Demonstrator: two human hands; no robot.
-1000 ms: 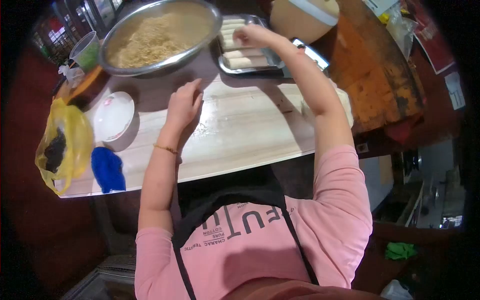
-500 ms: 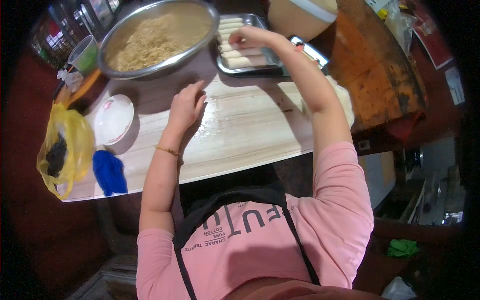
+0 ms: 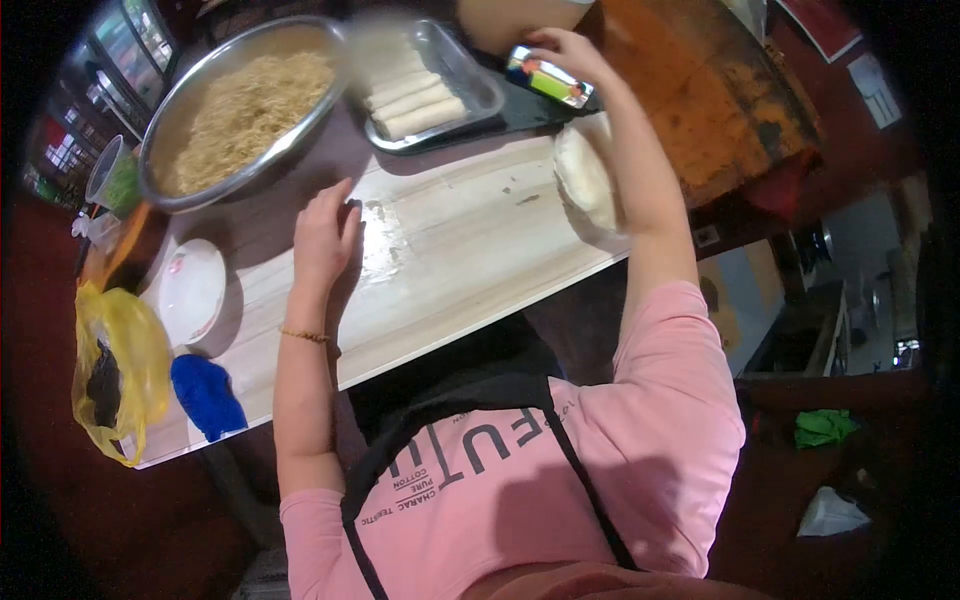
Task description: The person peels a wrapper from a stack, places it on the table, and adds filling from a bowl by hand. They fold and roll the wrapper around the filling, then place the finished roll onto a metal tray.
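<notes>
My right hand is over the upper part of a smartphone with a lit screen. Its fingers are loosely bent at the phone and do not wrap round it; whether they touch is hard to tell. On the wooden-patterned table my left hand lies with fingers stretched out and thumb apart, holding nothing. Several pale rolls lie side by side in a metal tray, left of the phone. Below my right forearm is a stack of round white wrappers, partly hidden by the arm.
A large metal bowl of brownish shredded filling stands at the back left. Along the left side are a plastic tub with green contents, a white bowl, a yellow plastic bag and a blue cloth.
My right hand has moved from the rolls in the tray to the phone on the right. My left hand stays on the table. The camera view has turned to the right.
</notes>
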